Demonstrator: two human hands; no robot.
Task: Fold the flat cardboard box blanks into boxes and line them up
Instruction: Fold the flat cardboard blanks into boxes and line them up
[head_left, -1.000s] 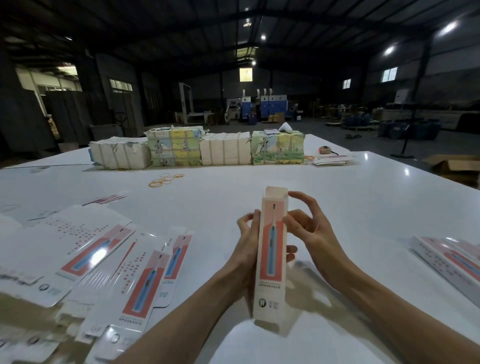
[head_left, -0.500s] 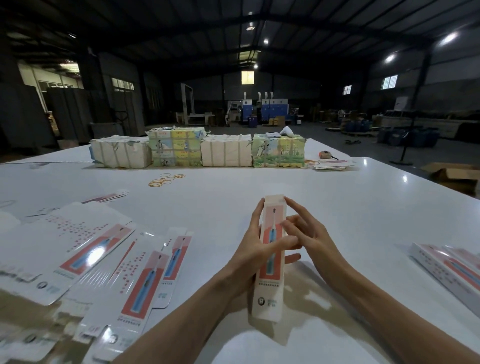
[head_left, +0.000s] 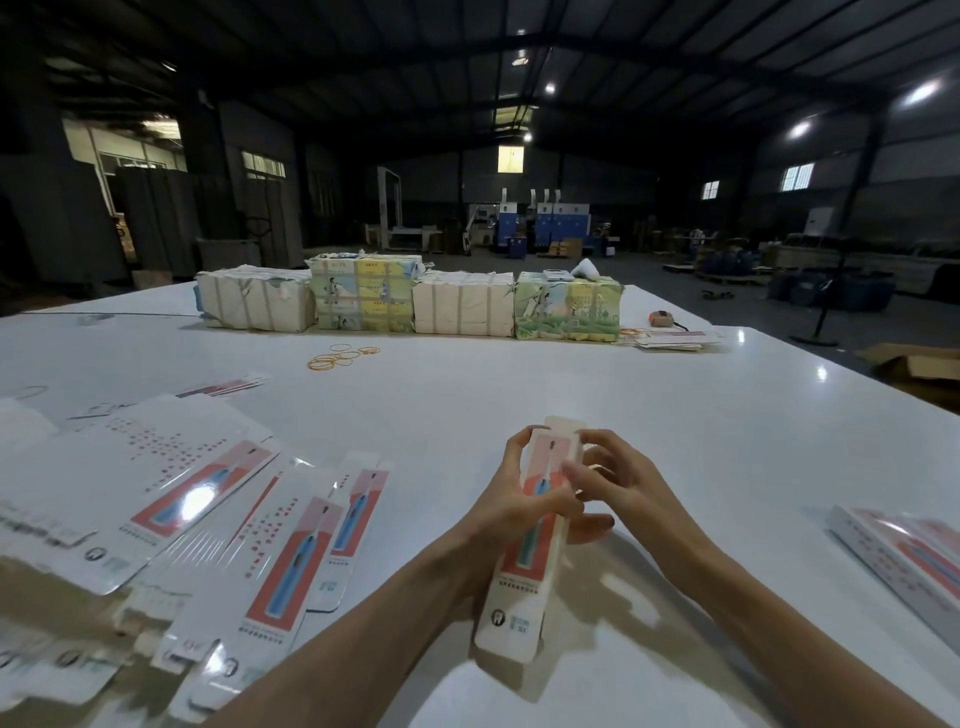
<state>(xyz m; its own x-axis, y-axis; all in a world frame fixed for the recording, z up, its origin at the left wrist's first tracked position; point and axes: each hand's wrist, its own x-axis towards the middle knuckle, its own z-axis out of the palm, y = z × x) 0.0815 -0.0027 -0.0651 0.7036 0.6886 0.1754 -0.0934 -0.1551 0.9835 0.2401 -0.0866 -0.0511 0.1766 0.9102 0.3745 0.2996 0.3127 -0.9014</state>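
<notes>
We see the folded box (head_left: 531, 564) in white card, its front a pale pink and coral-red panel with a blue toothbrush printed on it. The flat blanks (head_left: 291, 566) carry the same panel plus rows of small red dots. On the glossy white table (head_left: 519, 395) lie yellow-orange rubber bands (head_left: 337, 356), two off-white bundles (head_left: 254, 304) and two printed bundles (head_left: 569, 309) with green and yellow scenes.

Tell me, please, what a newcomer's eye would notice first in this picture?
First comes the tall narrow box with its red front panel, gripped in the near middle by the left hand and the right hand. Next, the glossy flat blanks fan out at the near left on the white table. A row of wrapped bundles stands along its far side.
</notes>
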